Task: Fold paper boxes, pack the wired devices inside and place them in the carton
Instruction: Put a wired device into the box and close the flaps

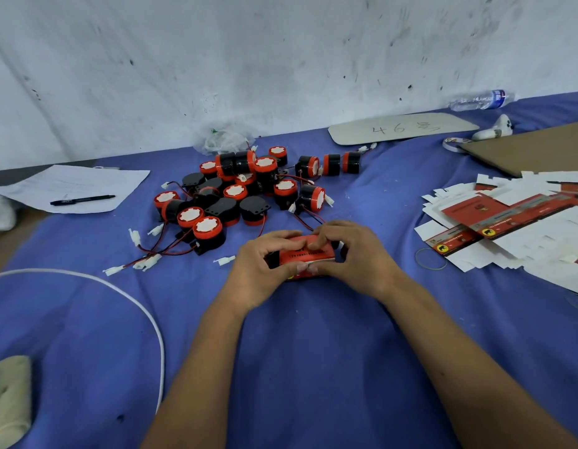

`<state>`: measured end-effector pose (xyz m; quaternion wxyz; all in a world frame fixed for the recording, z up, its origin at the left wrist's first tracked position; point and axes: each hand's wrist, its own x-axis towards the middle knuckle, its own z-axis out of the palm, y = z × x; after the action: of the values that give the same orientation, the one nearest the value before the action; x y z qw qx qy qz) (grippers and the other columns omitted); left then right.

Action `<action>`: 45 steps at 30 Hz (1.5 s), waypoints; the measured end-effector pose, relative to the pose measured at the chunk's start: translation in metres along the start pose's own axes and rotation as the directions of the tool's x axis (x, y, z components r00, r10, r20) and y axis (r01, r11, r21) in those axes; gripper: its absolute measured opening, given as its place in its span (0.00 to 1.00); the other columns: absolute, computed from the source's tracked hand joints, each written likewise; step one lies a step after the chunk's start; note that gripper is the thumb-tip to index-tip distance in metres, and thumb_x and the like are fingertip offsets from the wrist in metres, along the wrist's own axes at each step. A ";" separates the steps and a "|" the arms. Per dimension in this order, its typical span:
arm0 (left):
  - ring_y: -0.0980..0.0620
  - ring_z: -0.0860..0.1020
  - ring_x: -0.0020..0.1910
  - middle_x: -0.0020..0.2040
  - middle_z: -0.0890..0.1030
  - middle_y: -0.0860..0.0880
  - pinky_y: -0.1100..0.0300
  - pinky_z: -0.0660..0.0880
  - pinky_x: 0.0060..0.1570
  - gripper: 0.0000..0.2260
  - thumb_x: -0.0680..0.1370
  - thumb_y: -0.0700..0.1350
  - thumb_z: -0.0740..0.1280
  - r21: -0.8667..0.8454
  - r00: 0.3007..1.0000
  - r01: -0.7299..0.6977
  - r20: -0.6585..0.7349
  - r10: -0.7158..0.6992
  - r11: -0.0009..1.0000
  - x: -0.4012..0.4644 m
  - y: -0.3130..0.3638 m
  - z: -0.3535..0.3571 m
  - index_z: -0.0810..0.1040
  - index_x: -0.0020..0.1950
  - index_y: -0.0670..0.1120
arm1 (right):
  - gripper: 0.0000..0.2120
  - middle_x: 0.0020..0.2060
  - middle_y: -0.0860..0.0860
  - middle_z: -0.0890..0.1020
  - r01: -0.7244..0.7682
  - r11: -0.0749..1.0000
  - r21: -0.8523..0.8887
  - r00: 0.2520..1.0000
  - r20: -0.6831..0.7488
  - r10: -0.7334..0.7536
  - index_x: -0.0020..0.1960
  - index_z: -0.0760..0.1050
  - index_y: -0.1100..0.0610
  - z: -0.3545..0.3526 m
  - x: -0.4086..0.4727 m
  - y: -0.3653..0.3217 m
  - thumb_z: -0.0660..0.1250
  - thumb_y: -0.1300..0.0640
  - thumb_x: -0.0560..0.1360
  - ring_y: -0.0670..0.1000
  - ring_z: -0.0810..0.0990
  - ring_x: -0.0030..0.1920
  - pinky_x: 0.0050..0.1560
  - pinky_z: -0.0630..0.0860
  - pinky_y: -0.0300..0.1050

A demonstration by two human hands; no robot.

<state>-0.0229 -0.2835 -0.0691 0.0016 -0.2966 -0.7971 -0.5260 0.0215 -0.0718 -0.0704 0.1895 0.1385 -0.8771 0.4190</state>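
Note:
A small red paper box (302, 256) with black print sits low over the blue cloth at the centre. My left hand (261, 264) grips its left end, fingers curled over the top. Its right end is held by my right hand (349, 254), thumb and fingers pinching the top edge. A pile of black and red wired devices (242, 189) with red-black leads and white plugs lies just beyond the hands. Flat unfolded red and white box blanks (508, 222) are heaped at the right. The brown carton (534, 150) shows only as a flap at the far right.
A paper sheet (77, 186) with a black pen (82, 199) lies at the left. A white cable (135, 296) curves across the near left. A grey board (401, 128), a tape roll (453, 144), a water bottle (482, 99) and a rubber band (430, 259) sit to the right.

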 end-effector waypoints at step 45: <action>0.54 0.79 0.66 0.67 0.80 0.51 0.48 0.77 0.66 0.24 0.74 0.35 0.77 -0.170 0.996 0.083 0.001 -0.084 0.982 -0.002 0.001 -0.004 0.75 0.68 0.45 | 0.14 0.56 0.38 0.82 -0.132 0.983 0.125 0.984 -0.101 0.145 0.54 0.84 0.40 0.016 0.000 -0.011 0.77 0.56 0.73 0.45 0.73 0.63 0.61 0.72 0.38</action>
<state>-0.0223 -0.2871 -0.0671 -0.0435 -0.2604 -0.7610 -0.5926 0.0224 -0.0912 -0.0719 0.1990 0.0648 -0.8467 0.4892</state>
